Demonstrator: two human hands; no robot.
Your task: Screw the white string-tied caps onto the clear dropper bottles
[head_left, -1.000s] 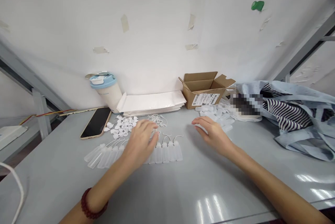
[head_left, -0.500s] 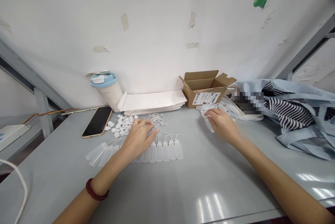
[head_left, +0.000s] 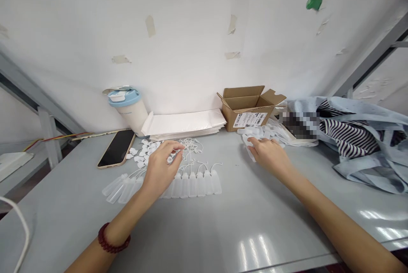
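Observation:
My left hand (head_left: 162, 164) hovers over the row of translucent plastic tubes (head_left: 192, 186), thumb and forefinger curved and apart. A small white cap (head_left: 170, 159) shows through that gap; whether it touches the hand I cannot tell. Behind the hand lie a heap of white caps (head_left: 145, 149) and a tangle of thin white loops (head_left: 191, 143). Similar cords stick up from the tubes in the row. On the right, the fingers of my right hand (head_left: 266, 152) close on a translucent tube (head_left: 247, 142) at the edge of a small pile, their tips partly hidden.
A phone (head_left: 116, 149) and a blue-lidded cup (head_left: 129, 109) stand at the left. White envelopes (head_left: 185, 123) are stacked by the wall, beside an open cardboard box (head_left: 248, 113). At the right lies a light blue fabric bag (head_left: 366, 132). A white cable (head_left: 24, 230) hangs at lower left.
My left hand has drawn back slightly to the left from the loops, and its thumb and forefinger now form a rounder gap. The right hand has shifted little at the tube pile.

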